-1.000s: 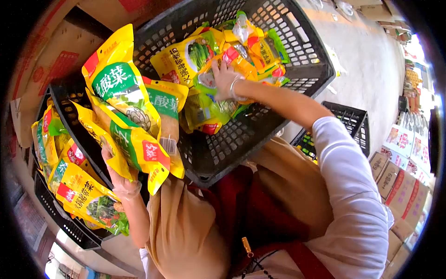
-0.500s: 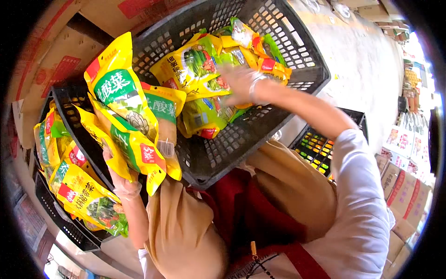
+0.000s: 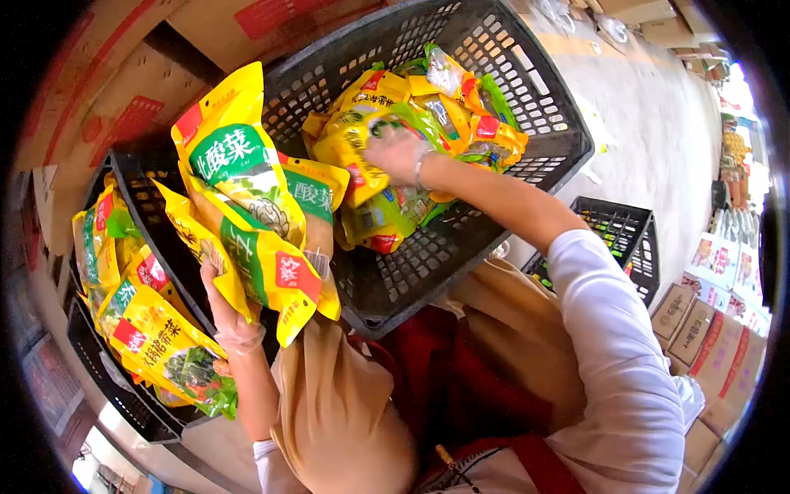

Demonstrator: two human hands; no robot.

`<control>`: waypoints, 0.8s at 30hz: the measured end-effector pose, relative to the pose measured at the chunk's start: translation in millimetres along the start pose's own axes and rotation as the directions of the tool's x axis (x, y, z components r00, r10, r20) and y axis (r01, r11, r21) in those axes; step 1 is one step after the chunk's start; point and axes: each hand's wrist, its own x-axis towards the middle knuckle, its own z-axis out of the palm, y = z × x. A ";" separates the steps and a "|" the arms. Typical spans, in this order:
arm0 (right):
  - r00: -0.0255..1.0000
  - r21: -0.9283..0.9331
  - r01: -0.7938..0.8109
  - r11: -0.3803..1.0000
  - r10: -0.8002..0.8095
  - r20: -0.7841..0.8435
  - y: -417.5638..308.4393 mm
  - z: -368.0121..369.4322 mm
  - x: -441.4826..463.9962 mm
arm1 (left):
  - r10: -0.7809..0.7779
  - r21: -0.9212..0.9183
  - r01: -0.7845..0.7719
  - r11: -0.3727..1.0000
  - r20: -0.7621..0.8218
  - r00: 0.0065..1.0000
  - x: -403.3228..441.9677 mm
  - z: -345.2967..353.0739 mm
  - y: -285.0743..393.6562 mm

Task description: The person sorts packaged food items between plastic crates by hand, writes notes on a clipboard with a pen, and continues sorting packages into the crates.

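My left hand (image 3: 229, 309), in a thin clear glove, grips several yellow-and-green pickled cabbage packets (image 3: 239, 185) by their lower part. They stand fanned upright against the near left side of a black plastic crate (image 3: 395, 288). Inside that crate my right hand (image 3: 397, 153), also gloved, is closed on a yellow food packet (image 3: 350, 156), its fingertips partly hidden by the crinkled film. Around it lie more yellow and green packets (image 3: 498, 136), heaped toward the far right end.
At left, another black crate (image 3: 152, 206) holds yellow packets (image 3: 169, 350). A third black crate (image 3: 642, 247) stands on the floor (image 3: 650, 123) at right. Cardboard boxes (image 3: 132, 99) line the upper left; more cartons (image 3: 716, 354) are stacked at right.
My right hand has moved slightly left and closed on a packet, which has shifted and crumpled under it. My left hand keeps its hold. The view has shifted a little.
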 end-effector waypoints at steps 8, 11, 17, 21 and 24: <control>0.909 0.409 -0.198 0.891 0.323 -0.263 72.8 -26.3 -101.3 | 0.026 0.036 -0.026 0.999 -0.008 1.000 -2.2 8.3 -1.1; 0.666 0.966 0.207 0.156 0.700 -0.256 125.4 12.2 -106.8 | -0.039 -0.052 0.037 0.998 -0.036 0.999 1.5 2.2 0.0; 0.568 0.996 0.035 0.078 0.818 -0.084 109.8 -22.2 -143.1 | -0.196 -0.188 0.185 0.965 -0.038 0.980 3.3 14.0 6.5; 0.671 0.572 -0.443 0.690 0.679 -0.299 116.1 -28.5 -143.0 | -0.091 -0.121 0.085 0.989 -0.041 0.995 2.9 7.4 2.6; 0.889 0.402 -0.447 0.799 0.348 0.297 84.3 -55.0 -116.8 | -0.069 0.061 0.073 0.995 -0.069 0.995 -0.7 -1.6 -0.6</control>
